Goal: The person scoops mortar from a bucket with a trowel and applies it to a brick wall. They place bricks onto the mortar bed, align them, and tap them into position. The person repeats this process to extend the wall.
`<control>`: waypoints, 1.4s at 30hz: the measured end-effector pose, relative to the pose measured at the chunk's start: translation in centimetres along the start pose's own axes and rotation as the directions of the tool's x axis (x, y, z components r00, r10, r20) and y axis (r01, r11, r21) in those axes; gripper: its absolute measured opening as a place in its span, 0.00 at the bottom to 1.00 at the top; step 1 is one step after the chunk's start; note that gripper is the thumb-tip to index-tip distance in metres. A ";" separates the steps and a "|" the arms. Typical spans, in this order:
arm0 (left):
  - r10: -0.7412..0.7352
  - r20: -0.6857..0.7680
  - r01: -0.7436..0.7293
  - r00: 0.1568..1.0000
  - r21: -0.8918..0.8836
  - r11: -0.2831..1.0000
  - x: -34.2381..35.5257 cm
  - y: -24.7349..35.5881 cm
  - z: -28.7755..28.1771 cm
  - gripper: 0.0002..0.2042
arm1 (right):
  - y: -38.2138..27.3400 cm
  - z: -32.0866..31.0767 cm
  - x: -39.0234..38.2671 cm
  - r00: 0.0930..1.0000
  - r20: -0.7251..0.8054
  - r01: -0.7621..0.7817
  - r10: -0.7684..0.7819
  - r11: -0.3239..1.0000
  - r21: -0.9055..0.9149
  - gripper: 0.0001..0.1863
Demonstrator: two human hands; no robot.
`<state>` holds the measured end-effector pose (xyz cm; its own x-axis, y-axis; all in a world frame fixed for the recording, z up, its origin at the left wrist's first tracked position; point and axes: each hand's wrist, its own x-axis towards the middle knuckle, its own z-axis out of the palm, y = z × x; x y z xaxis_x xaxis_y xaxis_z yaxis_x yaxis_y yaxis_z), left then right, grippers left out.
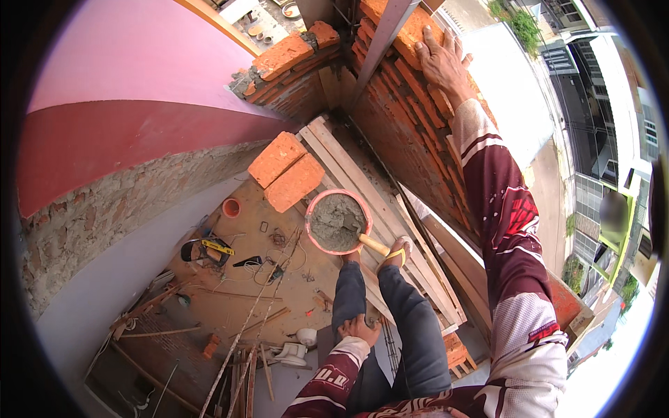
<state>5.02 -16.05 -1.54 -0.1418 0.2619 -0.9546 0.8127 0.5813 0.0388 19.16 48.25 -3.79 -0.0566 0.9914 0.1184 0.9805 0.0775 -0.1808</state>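
Observation:
My right hand (443,63) rests with spread fingers on the top bricks of the raised wall (411,125). My left hand (359,327) lies on my left leg, fingers apart and holding nothing. Between my feet and two loose orange bricks (286,171) sits a round pink bucket (337,221) of grey mortar, on wooden planks (390,230). A trowel with a wooden handle (373,244) is stuck in the mortar, beside my sandalled right foot (397,251).
A lower brick course (293,52) meets the wall at the corner by a metal post (383,45). A pink wall (125,63) rises left. Far below lie a floor (209,265) with tools, cords, timber and a small orange bucket (232,207), and a street (540,174) to the right.

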 end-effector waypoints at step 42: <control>0.136 -0.300 -0.152 0.944 -0.029 0.988 -1.0 -0.9 4.6 0.27 | -7.7 0.7 -31.7 0.768 0.636 -0.334 -0.075 0.800 0.498 0.58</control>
<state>7.00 -20.33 -2.00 -0.1923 0.5573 -0.8077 0.8080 0.5570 0.1919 13.29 16.29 -6.88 -0.2373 0.8227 -0.5166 0.7091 -0.2168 -0.6709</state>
